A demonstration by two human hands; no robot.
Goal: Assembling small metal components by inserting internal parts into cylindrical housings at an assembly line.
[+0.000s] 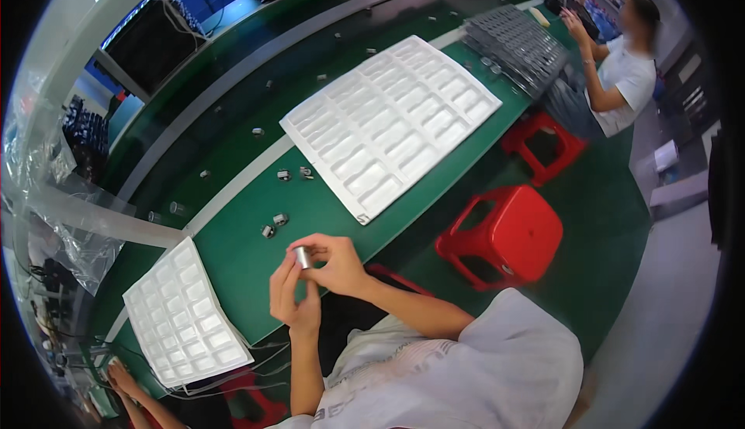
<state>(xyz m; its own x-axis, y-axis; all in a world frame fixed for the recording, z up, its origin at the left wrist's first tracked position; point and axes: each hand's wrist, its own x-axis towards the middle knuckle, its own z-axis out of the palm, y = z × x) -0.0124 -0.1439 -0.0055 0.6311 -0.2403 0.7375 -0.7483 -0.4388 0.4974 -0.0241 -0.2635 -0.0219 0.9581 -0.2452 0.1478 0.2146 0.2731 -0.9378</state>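
Observation:
Just off the near edge of the green table, a small silver metal cylinder is held between my two hands. My left hand is closed with its fingertips on the cylinder's left side. From the right, my right hand pinches it with thumb and fingers. Beyond my hands lie two small metal parts, one dark and silver piece and another beside it. Farther back sit a similar part and one more, close to a large white tray.
The large white compartment tray lies right of centre; a smaller white tray is at the left. Small parts dot the conveyor behind. Grey stacked trays, a seated person and a red stool are at the right.

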